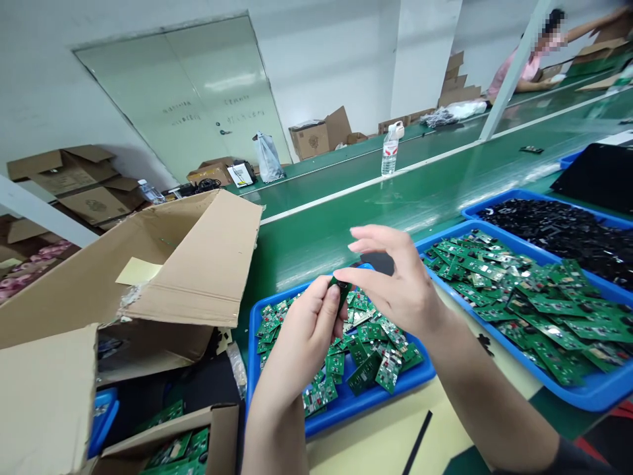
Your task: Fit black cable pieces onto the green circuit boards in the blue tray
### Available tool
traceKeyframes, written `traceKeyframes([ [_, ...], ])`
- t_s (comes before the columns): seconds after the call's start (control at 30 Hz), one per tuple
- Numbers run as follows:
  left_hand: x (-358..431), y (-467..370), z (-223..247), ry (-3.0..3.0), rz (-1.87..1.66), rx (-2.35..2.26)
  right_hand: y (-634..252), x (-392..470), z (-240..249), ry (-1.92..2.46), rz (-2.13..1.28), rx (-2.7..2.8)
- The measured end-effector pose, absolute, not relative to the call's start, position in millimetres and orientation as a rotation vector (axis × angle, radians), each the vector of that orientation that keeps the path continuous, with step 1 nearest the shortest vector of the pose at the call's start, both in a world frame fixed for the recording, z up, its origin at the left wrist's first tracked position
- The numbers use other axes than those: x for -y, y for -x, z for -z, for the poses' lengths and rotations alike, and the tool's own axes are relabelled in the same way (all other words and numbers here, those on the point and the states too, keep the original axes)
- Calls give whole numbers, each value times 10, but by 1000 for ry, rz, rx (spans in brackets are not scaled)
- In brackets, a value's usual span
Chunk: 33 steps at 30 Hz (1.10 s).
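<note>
My left hand (pixel 316 313) is closed round a small green circuit board (pixel 341 287), with a dark part at its upper end. My right hand (pixel 403 280) is just to the right, fingers apart, its index fingertip at the top of that board. Below both hands lies a blue tray (pixel 341 419) of loose green circuit boards (pixel 366 369). A second blue tray (pixel 588 398) at the right is heaped with similar boards (pixel 558 307).
Small black parts (pixel 558 227) fill another blue tray behind. An open cardboard box (pixel 198 264) stands left; a smaller box (pixel 225 429) holds boards. A water bottle (pixel 390 152) stands on the green bench (pixel 316 231). A person (pixel 527 66) sits far right.
</note>
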<state>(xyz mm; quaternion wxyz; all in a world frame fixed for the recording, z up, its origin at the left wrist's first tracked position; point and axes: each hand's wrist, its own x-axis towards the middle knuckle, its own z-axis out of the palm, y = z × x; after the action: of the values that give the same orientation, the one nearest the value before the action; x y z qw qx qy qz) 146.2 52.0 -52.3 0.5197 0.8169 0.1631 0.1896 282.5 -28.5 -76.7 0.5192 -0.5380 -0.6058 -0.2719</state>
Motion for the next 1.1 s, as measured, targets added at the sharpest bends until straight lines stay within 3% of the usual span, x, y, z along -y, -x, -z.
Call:
traceKeyframes([
  [0.37,-458,-1481,597,-1759,-683,-419,-2784,341,739,1205,675,1243],
  [0.57,-503,-1429,592,-1930,-747,-390,-2756,330,715,1279,410,1245],
  [0.73,-542,-1434,645,-2049,-696,-249,-2731,298,717,1264,420,1265],
  [1.1,-539,-1455,645,-1751,-801,-282,-2645,350,671,1084,196,1285],
])
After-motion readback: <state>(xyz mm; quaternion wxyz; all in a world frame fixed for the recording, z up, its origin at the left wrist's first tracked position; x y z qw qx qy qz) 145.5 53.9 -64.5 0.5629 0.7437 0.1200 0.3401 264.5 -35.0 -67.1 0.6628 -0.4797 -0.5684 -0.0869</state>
